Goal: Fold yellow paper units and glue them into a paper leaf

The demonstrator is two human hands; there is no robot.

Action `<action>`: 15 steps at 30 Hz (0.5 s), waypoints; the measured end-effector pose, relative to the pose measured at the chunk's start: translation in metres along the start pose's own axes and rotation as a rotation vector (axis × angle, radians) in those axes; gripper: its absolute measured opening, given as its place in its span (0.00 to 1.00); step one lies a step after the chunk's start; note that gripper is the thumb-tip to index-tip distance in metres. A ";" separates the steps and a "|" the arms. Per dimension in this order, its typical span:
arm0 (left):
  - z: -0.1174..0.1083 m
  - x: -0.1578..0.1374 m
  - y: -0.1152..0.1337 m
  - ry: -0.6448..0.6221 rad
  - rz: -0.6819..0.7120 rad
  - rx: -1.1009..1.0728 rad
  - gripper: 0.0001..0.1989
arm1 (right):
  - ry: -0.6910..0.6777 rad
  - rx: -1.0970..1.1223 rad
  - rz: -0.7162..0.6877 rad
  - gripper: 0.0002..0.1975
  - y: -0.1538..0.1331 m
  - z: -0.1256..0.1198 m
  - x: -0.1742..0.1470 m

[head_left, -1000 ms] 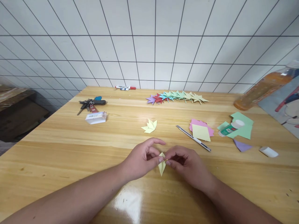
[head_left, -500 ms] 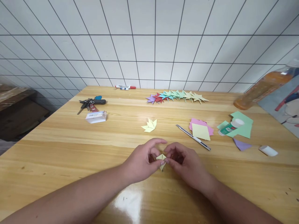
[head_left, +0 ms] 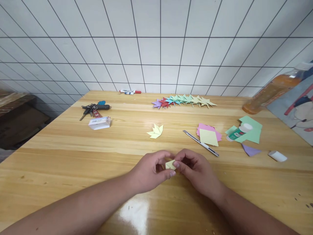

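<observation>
A small folded piece of yellow paper [head_left: 169,165] is pinched between my two hands above the front of the table. My left hand [head_left: 153,168] is closed on its left and lower side, thumb in front. From the right, my right hand [head_left: 193,168] grips its upper right corner between thumb and fingers. Beyond the hands lies a pale yellow folded paper leaf [head_left: 156,131]. A utility knife [head_left: 201,143] lies to the right of it, beside a yellow square sheet [head_left: 208,137] on top of pink sheets [head_left: 202,126].
Folded paper leaves [head_left: 184,100] in several colours form a row near the wall. Keys [head_left: 91,109], a small white box [head_left: 99,123] and a marker [head_left: 130,92] lie left. On the right are a glue stick [head_left: 239,132], green paper [head_left: 254,129], a purple piece [head_left: 250,150], a white cap [head_left: 277,156] and a bottle [head_left: 274,88].
The folded yellow paper has turned in my fingers, from a downward-pointing kite shape to a flatter, compact shape. My right thumb has moved up onto its corner. The view has shifted slightly.
</observation>
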State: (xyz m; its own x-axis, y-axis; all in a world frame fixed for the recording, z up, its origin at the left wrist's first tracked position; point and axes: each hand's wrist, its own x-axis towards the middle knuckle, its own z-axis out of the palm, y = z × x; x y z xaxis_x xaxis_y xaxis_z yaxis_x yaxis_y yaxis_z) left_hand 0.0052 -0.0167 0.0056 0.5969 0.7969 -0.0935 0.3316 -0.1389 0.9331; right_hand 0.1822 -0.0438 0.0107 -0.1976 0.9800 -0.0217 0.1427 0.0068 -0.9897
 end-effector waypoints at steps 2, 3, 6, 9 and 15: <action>-0.001 0.001 0.001 -0.044 -0.011 -0.040 0.12 | 0.002 0.056 0.003 0.11 0.000 0.000 0.000; -0.001 0.002 0.002 -0.062 -0.016 -0.064 0.15 | 0.008 0.071 0.010 0.11 0.000 0.000 0.000; -0.001 0.002 0.001 -0.077 -0.039 -0.124 0.17 | 0.012 0.141 0.059 0.14 -0.002 0.000 0.000; -0.002 0.002 -0.001 -0.107 -0.073 -0.160 0.18 | 0.002 0.200 0.103 0.16 -0.002 -0.001 0.001; -0.006 0.003 0.003 -0.181 -0.024 -0.168 0.17 | 0.096 0.192 0.096 0.14 0.001 -0.007 0.005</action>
State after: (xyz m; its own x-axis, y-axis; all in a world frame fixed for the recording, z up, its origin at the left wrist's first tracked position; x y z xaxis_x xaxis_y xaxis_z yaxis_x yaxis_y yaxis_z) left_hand 0.0037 -0.0116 0.0100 0.7163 0.6785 -0.1629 0.2300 -0.0091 0.9732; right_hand 0.1881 -0.0376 0.0104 -0.0972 0.9889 -0.1122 -0.0321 -0.1158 -0.9928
